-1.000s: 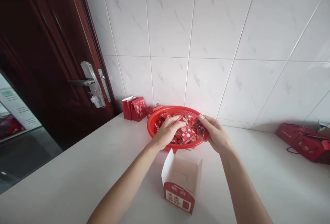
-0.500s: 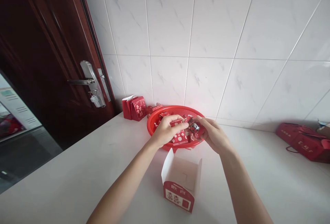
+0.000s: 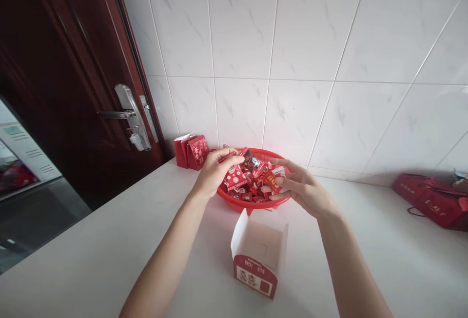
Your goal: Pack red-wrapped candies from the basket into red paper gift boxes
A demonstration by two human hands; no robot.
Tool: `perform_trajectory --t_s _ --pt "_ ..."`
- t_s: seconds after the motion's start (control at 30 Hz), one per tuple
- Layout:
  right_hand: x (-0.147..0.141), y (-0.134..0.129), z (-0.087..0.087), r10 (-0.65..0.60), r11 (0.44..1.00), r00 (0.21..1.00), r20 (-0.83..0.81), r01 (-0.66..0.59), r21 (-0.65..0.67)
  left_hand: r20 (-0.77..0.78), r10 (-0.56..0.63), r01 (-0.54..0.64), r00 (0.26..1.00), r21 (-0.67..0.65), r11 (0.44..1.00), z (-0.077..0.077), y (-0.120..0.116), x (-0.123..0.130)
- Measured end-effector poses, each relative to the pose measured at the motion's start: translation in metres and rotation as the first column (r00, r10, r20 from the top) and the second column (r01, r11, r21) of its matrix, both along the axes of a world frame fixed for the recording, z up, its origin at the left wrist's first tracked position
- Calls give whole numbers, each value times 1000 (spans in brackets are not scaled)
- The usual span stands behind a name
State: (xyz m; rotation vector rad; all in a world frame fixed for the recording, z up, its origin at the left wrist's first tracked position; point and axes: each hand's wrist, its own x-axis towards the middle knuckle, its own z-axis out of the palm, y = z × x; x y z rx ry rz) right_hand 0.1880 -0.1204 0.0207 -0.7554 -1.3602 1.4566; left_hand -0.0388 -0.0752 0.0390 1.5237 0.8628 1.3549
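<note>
A red plastic basket [image 3: 252, 205] full of wrapped sweets stands near the tiled wall. Over its left side my left hand [image 3: 215, 171] is closed on red candy packets [image 3: 236, 177], one with white dots. A dark red packet [image 3: 251, 161] lies beside its fingertips. My right hand [image 3: 302, 186], at the basket's right side, holds a red and orange candy packet [image 3: 273, 180] between thumb and fingers. In front of the basket sits an open red and white cardboard box [image 3: 256, 276], with its flaps up and nothing visible inside.
Small red gift boxes [image 3: 197, 152] stand left of the basket by the wall. Dark red bags [image 3: 431, 203] lie at the far right. A brown door [image 3: 73, 64] with a metal handle is at the left, beyond the white tabletop [image 3: 146, 240].
My left hand has moved left with its packets, away from my right hand. My right hand has spread somewhat and now shows a red and orange packet. More sweets are visible between them.
</note>
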Motion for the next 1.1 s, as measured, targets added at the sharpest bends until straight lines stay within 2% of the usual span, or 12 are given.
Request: perform_trajectory --t_s 0.13,0.23,0.33,0.43,0.53,0.73,0.87,1.1 --pt "3 -2 2 22 1000 994 105 -23 12 -39 -14 14 999 9 1000 3 -4 -2" --pt "3 -7 6 106 994 960 261 -112 10 -36 -15 16 999 12 1000 5 -6 -2" --pt "-1 -14 9 252 965 873 418 -262 -35 -25 -10 10 1000 6 1000 8 -8 -1" --pt "-8 -17 8 381 911 742 552 -404 -86 -18 -8 8 1000 6 1000 9 -9 0" --pt "-12 -16 4 443 874 661 605 -468 -129 -22 -16 16 1000 19 1000 10 -10 1" --pt "-12 -17 4 373 898 704 604 -438 -44 -37 -43 43 998 12 999 10 -12 1" --pt "-14 -19 4 416 888 717 560 -454 -78 -48 -46 47 998 21 999 9 -13 2" --pt "-19 -17 0 372 916 770 519 -395 -70 -39 -65 65 997 22 998 8 -13 2"
